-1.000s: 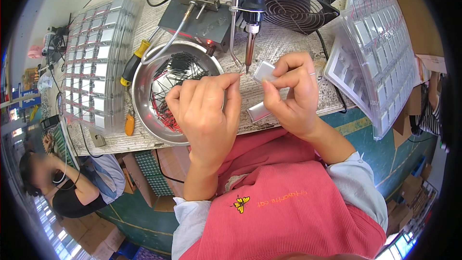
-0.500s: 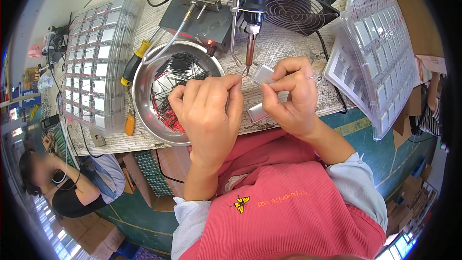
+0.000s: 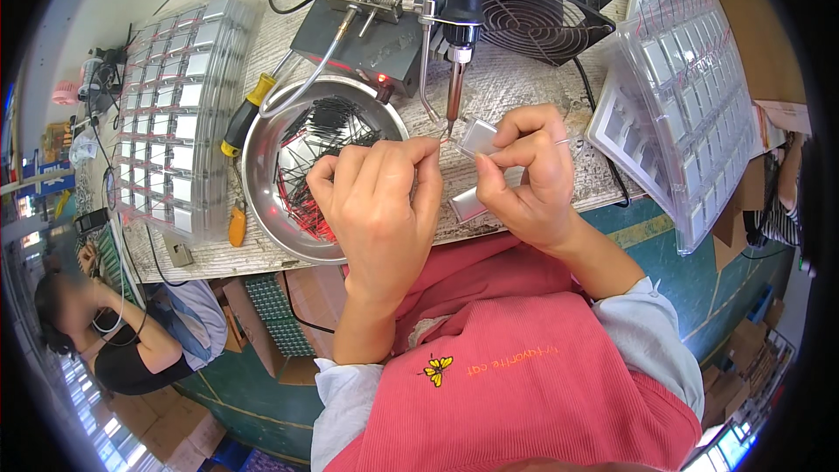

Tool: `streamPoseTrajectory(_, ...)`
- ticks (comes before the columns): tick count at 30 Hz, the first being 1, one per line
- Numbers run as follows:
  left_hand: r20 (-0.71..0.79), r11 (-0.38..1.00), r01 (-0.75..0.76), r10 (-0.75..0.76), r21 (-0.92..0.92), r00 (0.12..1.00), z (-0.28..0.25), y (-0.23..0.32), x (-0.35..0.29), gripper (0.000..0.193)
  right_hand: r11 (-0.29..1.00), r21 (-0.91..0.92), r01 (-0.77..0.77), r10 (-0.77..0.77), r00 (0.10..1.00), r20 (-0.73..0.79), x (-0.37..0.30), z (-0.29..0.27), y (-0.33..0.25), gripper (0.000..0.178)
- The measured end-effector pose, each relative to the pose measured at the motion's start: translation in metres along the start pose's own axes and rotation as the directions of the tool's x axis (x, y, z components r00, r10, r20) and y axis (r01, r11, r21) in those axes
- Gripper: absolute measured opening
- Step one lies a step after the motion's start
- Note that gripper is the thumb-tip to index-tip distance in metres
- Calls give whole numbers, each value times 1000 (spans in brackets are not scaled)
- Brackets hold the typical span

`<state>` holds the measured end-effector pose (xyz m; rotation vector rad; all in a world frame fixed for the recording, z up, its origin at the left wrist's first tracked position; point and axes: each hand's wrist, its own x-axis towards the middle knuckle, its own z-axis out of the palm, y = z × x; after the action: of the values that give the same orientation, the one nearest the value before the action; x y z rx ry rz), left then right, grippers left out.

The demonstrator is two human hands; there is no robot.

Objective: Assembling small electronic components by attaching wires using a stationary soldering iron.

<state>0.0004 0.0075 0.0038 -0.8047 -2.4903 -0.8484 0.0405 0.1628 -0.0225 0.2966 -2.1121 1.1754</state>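
Observation:
My right hand [image 3: 529, 170] pinches a small silver pouch battery cell [image 3: 479, 136] between thumb and fingers, its far end beside the tip of the soldering iron [image 3: 456, 87]. The iron points down from its stand. My left hand [image 3: 380, 201] is closed in a pinch just left of the tip, on a thin wire [image 3: 444, 136] that barely shows at the fingertips. A second silver cell [image 3: 468, 204] lies on the bench below my right hand. Under and beside my left hand sits a round metal bowl [image 3: 262, 210] with many short red and black wires [image 3: 328, 118].
Clear trays of silver cells [image 3: 179, 122] are stacked at left, more trays [image 3: 686, 96] lean at right. A dark solder-feeder box [image 3: 358, 44], a black fan [image 3: 542, 17] and a yellow-black screwdriver [image 3: 246, 114] surround the bowl and iron. Another person [image 3: 131, 332] sits at lower left.
Both hands stay almost still at the iron tip. The cell and my right fingers have shifted only very slightly.

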Motion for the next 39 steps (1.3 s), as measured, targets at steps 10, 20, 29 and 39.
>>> streamPoseTrajectory(10, -1, 1000, -3, 3, -1, 1000, 1, 0, -1, 11, 1000, -7, 8, -8, 1000, 2, -1, -1, 1, 23)
streamPoseTrajectory(20, 48, 1000, 9, -9, 2, 999, -2, 2, -6, 11, 997, 48, -57, 60, 996, -66, -7, 2, 7, 21)
streamPoseTrajectory(29, 71, 995, 99, -99, 13, 993, -11, -9, -22, 20, 987, 91, -132, 139, 986, -86, -9, 1, 6, 21)
streamPoseTrajectory(39, -26, 987, 151, -152, -57, 988, -12, -5, -17, 14, 993, 64, -103, 107, 992, -72, -6, 3, 3, 22)
